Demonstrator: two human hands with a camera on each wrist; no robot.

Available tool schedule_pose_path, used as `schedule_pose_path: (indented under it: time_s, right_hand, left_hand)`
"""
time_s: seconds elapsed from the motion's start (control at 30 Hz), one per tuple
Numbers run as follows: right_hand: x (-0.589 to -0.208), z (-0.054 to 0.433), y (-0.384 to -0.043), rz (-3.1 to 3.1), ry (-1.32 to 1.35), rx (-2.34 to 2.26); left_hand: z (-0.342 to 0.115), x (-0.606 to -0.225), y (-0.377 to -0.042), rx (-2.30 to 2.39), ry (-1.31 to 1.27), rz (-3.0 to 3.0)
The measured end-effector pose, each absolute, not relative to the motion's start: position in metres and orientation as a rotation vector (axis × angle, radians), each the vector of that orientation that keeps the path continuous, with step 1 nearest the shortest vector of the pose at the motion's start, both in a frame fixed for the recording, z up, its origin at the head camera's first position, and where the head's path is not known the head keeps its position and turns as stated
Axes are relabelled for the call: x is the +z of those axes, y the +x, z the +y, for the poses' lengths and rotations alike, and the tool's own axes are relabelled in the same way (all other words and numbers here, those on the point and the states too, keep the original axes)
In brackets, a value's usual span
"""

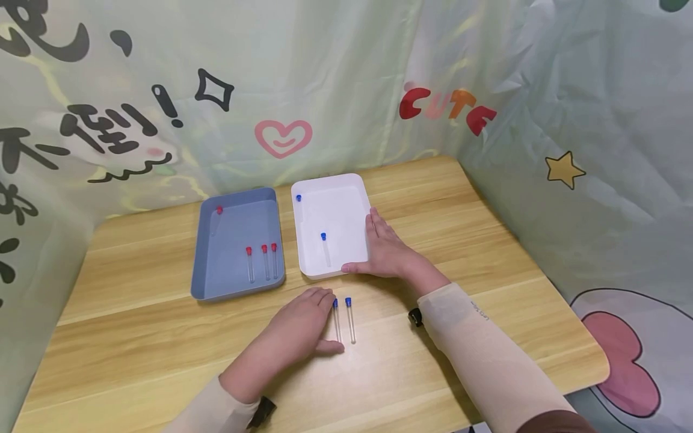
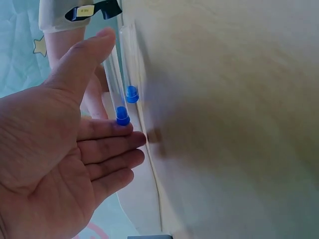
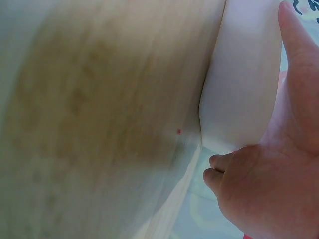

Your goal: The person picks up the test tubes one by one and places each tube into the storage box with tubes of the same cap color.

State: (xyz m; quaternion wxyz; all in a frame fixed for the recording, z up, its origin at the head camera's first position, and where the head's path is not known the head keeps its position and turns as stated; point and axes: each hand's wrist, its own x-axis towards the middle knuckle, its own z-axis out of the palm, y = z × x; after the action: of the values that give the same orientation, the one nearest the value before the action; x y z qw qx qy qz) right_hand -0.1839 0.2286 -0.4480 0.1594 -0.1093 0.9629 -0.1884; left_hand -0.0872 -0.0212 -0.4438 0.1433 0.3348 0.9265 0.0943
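My left hand [image 1: 300,322] rests beside a blue-capped test tube [image 1: 337,322], thumb spread near its clear end. In the left wrist view, a fingertip touches the tube's blue cap [image 2: 122,117], and the fingers are nearly straight. A second blue-capped tube [image 1: 351,322] lies just right of it on the table. Against the front right corner of the white tray [image 1: 346,210], my right hand [image 1: 391,252] presses, thumb at the front rim and straight fingers along the right side. Inside that tray are a blue-capped tube [image 1: 326,249] and, at the back left, another blue cap [image 1: 299,198].
Left of the white tray stands a blue-grey tray [image 1: 222,258]. Several red-capped tubes lie in it, one [image 1: 219,211] at the back and others [image 1: 250,264] at the front right. Printed curtains [image 1: 346,72] border the wooden table [image 1: 141,325] behind and at both sides.
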Motion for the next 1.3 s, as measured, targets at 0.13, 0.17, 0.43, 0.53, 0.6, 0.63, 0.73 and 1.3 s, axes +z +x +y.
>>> schedule_pose_path:
  time_s: [0.13, 0.17, 0.43, 0.53, 0.6, 0.63, 0.73, 1.3]
  right_hand:
    - [-0.449, 0.229, -0.184, 2.752, -0.315, -0.541]
    - [-0.449, 0.229, -0.185, 2.751, -0.316, -0.543]
    - [-0.448, 0.229, -0.184, 2.749, -0.313, -0.548]
    - [-0.447, 0.229, -0.183, 2.75, -0.312, -0.548]
    - [-0.447, 0.229, -0.183, 2.751, -0.311, -0.552]
    - [-0.447, 0.229, -0.183, 2.752, -0.312, -0.554]
    - [-0.447, 0.228, -0.183, 2.752, -0.312, -0.561]
    - [-0.445, 0.229, -0.182, 2.75, -0.321, -0.565]
  left_hand:
    - [-0.024, -0.444, -0.087, 0.319, 0.955, 2.677]
    - [-0.025, -0.443, -0.087, 0.33, 0.95, 2.677]
    - [-0.03, -0.433, -0.086, 0.395, 0.964, 2.693]
    - [-0.031, -0.43, -0.085, 0.431, 0.965, 2.692]
    - [-0.032, -0.428, -0.085, 0.448, 0.949, 2.688]
    - [-0.032, -0.427, -0.085, 0.458, 0.936, 2.684]
    - [-0.033, -0.425, -0.085, 0.488, 0.905, 2.675]
    - [-0.046, -0.406, -0.099, 0.559, 0.857, 2.736]
